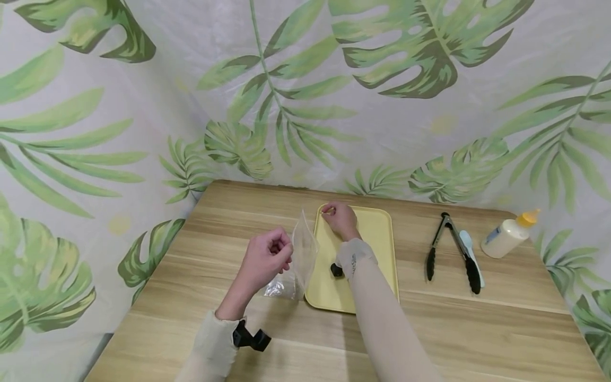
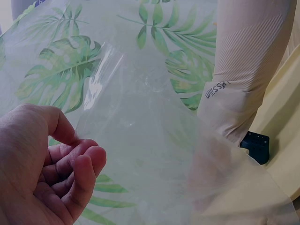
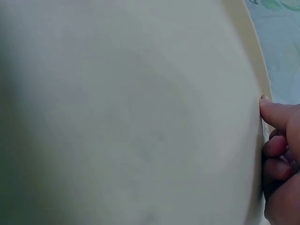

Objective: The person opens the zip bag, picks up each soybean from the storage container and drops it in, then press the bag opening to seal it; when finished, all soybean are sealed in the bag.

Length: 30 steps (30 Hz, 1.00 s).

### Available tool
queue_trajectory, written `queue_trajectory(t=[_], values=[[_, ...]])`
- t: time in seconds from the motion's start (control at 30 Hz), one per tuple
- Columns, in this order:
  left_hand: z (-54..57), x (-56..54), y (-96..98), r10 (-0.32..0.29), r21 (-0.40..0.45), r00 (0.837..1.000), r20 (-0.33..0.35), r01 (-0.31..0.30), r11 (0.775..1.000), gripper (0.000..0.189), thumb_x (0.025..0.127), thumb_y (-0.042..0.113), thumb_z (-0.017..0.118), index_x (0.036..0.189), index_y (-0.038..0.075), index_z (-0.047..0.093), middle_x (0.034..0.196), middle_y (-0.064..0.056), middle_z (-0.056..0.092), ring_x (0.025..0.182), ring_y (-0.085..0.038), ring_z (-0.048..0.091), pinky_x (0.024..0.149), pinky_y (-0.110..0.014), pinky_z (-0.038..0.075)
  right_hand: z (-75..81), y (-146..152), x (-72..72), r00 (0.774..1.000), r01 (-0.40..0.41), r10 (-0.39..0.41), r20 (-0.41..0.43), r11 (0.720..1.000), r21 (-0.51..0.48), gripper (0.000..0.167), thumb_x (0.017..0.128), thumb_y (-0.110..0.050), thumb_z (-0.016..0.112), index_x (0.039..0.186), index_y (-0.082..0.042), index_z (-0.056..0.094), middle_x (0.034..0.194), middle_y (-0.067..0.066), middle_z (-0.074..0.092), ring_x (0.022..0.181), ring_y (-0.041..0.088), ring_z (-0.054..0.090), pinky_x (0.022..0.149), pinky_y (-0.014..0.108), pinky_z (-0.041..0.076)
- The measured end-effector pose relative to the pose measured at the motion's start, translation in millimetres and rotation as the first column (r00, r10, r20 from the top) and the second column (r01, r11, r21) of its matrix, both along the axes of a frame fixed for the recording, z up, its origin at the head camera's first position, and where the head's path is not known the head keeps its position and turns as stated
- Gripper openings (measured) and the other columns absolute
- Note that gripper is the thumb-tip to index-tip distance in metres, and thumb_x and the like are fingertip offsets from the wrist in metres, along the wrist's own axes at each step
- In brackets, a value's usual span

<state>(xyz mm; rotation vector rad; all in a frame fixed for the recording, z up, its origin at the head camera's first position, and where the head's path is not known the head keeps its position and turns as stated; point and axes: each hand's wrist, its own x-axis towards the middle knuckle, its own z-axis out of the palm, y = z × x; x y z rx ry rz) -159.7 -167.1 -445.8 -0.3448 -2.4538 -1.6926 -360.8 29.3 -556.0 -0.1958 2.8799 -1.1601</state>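
A clear plastic zip bag stands upright just left of the yellow tray, its side held out. My left hand pinches the bag's edge between thumb and forefinger; the left wrist view shows the film stretching away from the fingertips. Over the far left corner of the tray is my right hand, thumb and forefinger pinched together, the other fingers curled. A tiny brownish piece shows at its thumb tip; its kind cannot be made out. The tray's bare surface fills most of the right wrist view.
Black-tipped tongs lie spread to the right of the tray, beside a light blue spoon-like utensil. Further right is a pale bottle with an orange nozzle cap. A leaf-print curtain hangs behind the wooden table.
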Motion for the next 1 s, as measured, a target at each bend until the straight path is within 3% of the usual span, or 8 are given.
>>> queue_trajectory(t=[0.13, 0.27, 0.47, 0.63, 0.77, 1.0], values=[[-0.6, -0.6, 0.6, -0.001, 0.000, 1.000, -0.002, 0.001, 1.000, 0.018, 0.090, -0.001, 0.056, 0.077, 0.009, 0.061, 0.063, -0.012, 0.063, 0.050, -0.028, 0.064, 0.042, -0.031, 0.055, 1.3, 2, 0.3, 1.000, 0.005, -0.005, 0.000, 1.000, 0.021, 0.008, 0.096, -0.024, 0.074, 0.100, -0.019, 0.077, 0.088, 0.001, 0.069, 0.078, 0.018, 0.062, 0.069, 0.032, 0.047], [-1.1, -0.6, 1.9, -0.004, 0.003, 1.000, -0.008, 0.004, 1.000, 0.018, 0.090, -0.002, 0.056, 0.077, 0.009, 0.061, 0.062, -0.010, 0.063, 0.050, -0.023, 0.063, 0.042, -0.031, 0.056, 0.7, 4, 1.0, 1.000, -0.002, 0.002, 0.009, 1.000, 0.025, 0.009, 0.097, -0.024, 0.073, 0.100, -0.017, 0.076, 0.091, 0.002, 0.071, 0.083, 0.019, 0.064, 0.075, 0.035, 0.051], [-1.2, -0.2, 2.6, -0.009, 0.005, 1.000, -0.006, 0.009, 1.000, 0.018, 0.091, -0.002, 0.056, 0.077, 0.009, 0.061, 0.063, -0.010, 0.063, 0.050, -0.028, 0.064, 0.042, -0.031, 0.055, -2.0, 14, 2.2, 0.998, -0.051, 0.055, 0.042, 0.995, -0.091, 0.012, 0.097, -0.021, 0.071, 0.104, -0.011, 0.075, 0.077, -0.003, 0.059, 0.072, 0.013, 0.054, 0.071, 0.029, 0.046], [0.3, -0.3, 2.6, -0.005, 0.003, 1.000, -0.006, 0.005, 1.000, 0.018, 0.091, -0.001, 0.056, 0.077, 0.010, 0.061, 0.063, -0.010, 0.063, 0.051, -0.030, 0.064, 0.042, -0.030, 0.055, 4.5, 25, 5.7, 0.988, -0.124, 0.142, 0.062, 0.966, -0.226, 0.016, 0.101, -0.020, 0.066, 0.109, -0.007, 0.074, 0.072, -0.003, 0.049, 0.065, 0.013, 0.043, 0.062, 0.028, 0.040], [0.8, 0.1, 2.7, -0.012, 0.007, 1.000, -0.004, 0.012, 1.000, 0.018, 0.092, 0.000, 0.056, 0.078, 0.009, 0.061, 0.064, -0.009, 0.063, 0.051, -0.029, 0.064, 0.042, -0.031, 0.056, 17.5, 33, 12.3, 0.978, -0.169, 0.195, 0.071, 0.948, -0.271, 0.022, 0.102, -0.024, 0.065, 0.113, -0.006, 0.073, 0.070, -0.005, 0.048, 0.063, 0.012, 0.042, 0.059, 0.026, 0.040], [0.2, 0.4, 4.6, -0.009, 0.006, 1.000, 0.002, 0.009, 1.000, 0.017, 0.092, 0.001, 0.056, 0.078, 0.009, 0.061, 0.064, -0.009, 0.063, 0.051, -0.027, 0.064, 0.043, -0.031, 0.056, 45.2, 46, 30.5, 0.951, -0.260, 0.304, 0.045, 0.873, -0.413, 0.029, 0.102, -0.023, 0.066, 0.119, 0.001, 0.070, 0.065, -0.005, 0.044, 0.056, 0.011, 0.038, 0.052, 0.023, 0.037]])
